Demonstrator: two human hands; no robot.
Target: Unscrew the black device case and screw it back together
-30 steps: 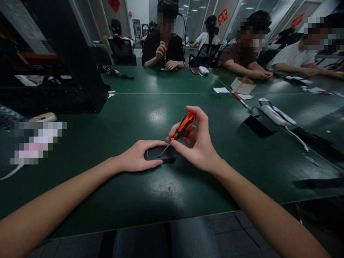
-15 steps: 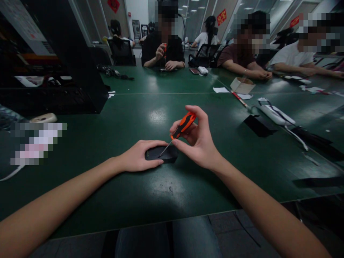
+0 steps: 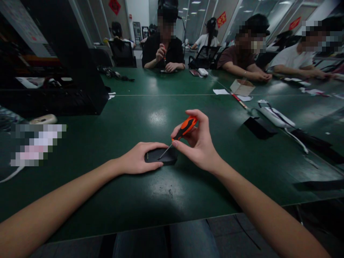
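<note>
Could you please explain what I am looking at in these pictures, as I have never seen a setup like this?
There is no robot here: a person is working with two bare hands, and every picture comes from one camera worn on that person's head, looking forward and down.

The left hand steadies a small black case on a green table. The right hand holds an orange and black screwdriver at a slant, its tip at the top of the case.

Farther right lie a black block and a long white object with a cable; beyond them is a small open box. Across the table, another person holds a tool too. What is inside the case cannot be seen.
</note>
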